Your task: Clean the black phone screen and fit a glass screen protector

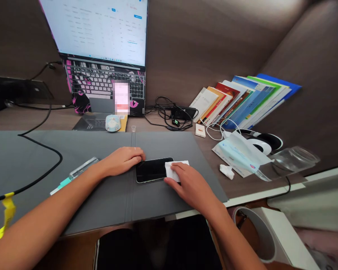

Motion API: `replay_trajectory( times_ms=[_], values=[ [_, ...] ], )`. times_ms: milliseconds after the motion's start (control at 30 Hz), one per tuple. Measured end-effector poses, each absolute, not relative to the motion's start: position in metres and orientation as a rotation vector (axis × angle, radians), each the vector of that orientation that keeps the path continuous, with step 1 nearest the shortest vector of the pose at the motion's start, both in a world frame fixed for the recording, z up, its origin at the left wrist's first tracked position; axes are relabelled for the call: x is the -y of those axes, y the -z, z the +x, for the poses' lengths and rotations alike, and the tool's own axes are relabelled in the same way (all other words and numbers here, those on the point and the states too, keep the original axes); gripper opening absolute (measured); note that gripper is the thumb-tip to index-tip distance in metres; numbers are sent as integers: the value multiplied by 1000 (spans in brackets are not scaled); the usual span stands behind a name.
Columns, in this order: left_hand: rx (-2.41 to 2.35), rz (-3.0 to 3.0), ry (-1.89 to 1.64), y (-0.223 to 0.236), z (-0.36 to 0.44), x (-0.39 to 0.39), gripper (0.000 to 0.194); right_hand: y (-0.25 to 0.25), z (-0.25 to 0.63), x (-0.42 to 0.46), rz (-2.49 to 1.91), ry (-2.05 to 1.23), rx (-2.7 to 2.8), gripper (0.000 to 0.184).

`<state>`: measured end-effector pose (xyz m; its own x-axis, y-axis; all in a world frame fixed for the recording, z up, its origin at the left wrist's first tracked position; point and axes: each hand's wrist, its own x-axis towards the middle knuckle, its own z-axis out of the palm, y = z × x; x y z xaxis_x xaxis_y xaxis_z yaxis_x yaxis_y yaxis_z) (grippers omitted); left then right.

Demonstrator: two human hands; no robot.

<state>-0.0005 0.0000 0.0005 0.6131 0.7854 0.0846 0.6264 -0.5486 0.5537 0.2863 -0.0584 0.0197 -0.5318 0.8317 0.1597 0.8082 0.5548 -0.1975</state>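
A smartphone (150,170) with a black screen lies flat on the grey desk mat (101,210). My left hand (126,159) rests at the phone's left end, fingers curled together against its upper left corner; part of the fingertips is hidden. Under the fingers of my right hand (188,183) is a folded white tissue (173,170), pressed on the right end of the phone and covering it. Left of my left forearm lie a clear plastic case (83,168) and a teal-and-white packet (62,184).
Behind the mat stands an open laptop (81,80), with a mouse (113,123) before it. A power adapter (183,112), leaning books (242,101), a tissue pack (242,153), headphones (260,144), a crumpled tissue (227,171) and a clear jar (295,159) are rightward. A black cable (56,150) crosses the left.
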Motion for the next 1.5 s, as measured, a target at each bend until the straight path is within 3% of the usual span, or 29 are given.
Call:
replay_trajectory(
  times_ms=[567,833,1233,1500],
  values=[
    [-1127,2380,-438,-2,2,0,25,-20,247,62,-1309,-113,2610,29],
    [-1133,2386,-445,0,2,-2,25,-14,208,73,-1461,36,2626,36],
    [-1187,2410,-439,1,0,-3,25,-24,187,66,-1358,-157,2709,43],
    [-1168,2429,-409,0,1,-5,21,-12,209,85,-1219,-94,2719,14]
  ],
)
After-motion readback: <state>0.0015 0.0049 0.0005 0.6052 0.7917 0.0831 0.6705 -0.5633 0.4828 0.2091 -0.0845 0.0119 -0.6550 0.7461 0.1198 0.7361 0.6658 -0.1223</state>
